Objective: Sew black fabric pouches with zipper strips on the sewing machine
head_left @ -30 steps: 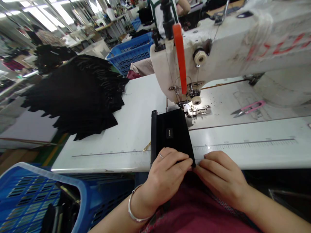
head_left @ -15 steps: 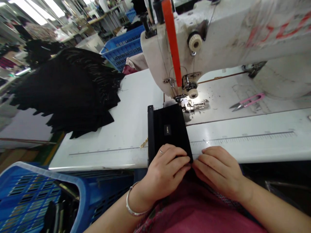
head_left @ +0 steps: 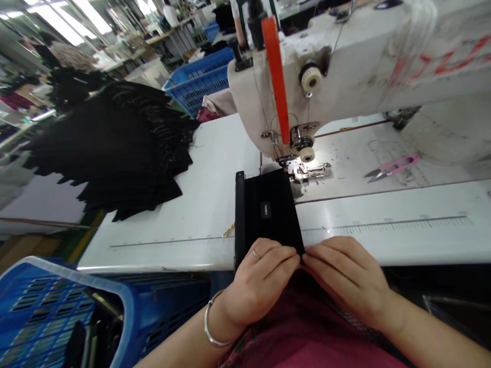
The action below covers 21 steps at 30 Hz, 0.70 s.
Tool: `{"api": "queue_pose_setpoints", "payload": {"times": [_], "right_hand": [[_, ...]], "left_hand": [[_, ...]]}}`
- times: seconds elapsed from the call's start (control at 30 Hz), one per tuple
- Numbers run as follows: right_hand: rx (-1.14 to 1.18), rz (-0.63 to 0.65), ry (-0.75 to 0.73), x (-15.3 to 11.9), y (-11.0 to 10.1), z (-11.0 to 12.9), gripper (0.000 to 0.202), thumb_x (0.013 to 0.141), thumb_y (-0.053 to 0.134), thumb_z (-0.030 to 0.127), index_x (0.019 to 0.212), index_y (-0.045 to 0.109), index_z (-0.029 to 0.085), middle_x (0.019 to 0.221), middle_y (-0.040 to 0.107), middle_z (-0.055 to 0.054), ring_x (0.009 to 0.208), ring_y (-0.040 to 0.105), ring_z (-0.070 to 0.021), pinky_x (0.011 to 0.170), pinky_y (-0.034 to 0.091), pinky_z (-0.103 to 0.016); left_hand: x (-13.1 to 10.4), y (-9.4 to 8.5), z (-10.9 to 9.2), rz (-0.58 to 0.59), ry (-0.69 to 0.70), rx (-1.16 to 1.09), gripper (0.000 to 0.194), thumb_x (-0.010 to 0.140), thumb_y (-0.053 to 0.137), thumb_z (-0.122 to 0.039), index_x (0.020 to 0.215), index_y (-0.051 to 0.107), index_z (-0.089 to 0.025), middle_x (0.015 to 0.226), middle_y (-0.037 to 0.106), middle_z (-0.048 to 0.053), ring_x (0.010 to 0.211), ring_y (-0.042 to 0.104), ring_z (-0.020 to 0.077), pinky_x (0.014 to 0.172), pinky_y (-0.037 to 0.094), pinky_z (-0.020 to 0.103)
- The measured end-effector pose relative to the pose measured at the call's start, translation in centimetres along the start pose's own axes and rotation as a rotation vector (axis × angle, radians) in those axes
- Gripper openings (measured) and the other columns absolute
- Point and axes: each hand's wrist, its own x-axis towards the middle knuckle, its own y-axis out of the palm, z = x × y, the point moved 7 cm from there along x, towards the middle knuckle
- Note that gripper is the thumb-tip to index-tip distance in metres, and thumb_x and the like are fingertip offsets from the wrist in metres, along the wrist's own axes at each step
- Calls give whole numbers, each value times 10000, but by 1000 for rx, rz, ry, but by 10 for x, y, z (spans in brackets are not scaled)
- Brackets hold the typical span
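Note:
A black zippered pouch (head_left: 274, 217) with a small label lies flat on the white table, its far right corner under the needle area of the sewing machine (head_left: 291, 158). A gold zipper pull (head_left: 229, 231) sticks out at its left edge. My left hand (head_left: 261, 278) is closed on the pouch's near end, fingers pressed together over it. My right hand (head_left: 347, 278) pinches the near right corner, its fingertips touching the pouch beside my left fingertips. The pouch's nearest edge is hidden by my hands.
Pink thread snips (head_left: 395, 166) lie right of the needle. A pile of black fabric pieces (head_left: 111, 148) covers the table's left end. A blue basket (head_left: 132, 301) holding dark items stands at the lower left; another blue basket (head_left: 199, 76) is behind the table. A ruler strip (head_left: 387, 224) runs along the front.
My right fingers have moved in closer to the pouch's corner and pinch more tightly beside my left fingers. The whole view has shifted slightly; the pouch stays under the machine.

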Motion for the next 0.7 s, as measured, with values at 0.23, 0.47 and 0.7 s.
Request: {"api": "queue_pose_setpoints", "payload": {"times": [0.23, 0.47, 0.7], "right_hand": [[11, 110, -106, 9, 0, 2, 246, 951, 609, 67, 1179, 697, 94, 1298, 695, -79, 1329, 533, -257, 1102, 442, -449], [-6, 88, -74, 25, -3, 2, 199, 978, 562, 92, 1085, 728, 124, 1127, 763, -55, 1123, 678, -168, 1092, 477, -360], [18, 134, -69, 31, -1, 3, 243, 979, 510, 73, 978, 743, 140, 1036, 779, -68, 1045, 713, -172, 1015, 555, -337]], "left_hand": [[39, -24, 3, 205, -21, 162, 237, 1039, 498, -203, 1211, 645, -132, 1224, 705, 98, 1146, 636, 233, 1033, 531, 427], [61, 4, 60, 336, -64, 255, 399, 1047, 493, -275, 1427, 505, -154, 1497, 548, 99, 1437, 453, 273, 1196, 386, 525], [64, 2, 58, 358, -49, 250, 392, 1051, 456, -290, 1425, 510, -186, 1562, 465, 118, 1445, 437, 278, 1168, 395, 514]]}}
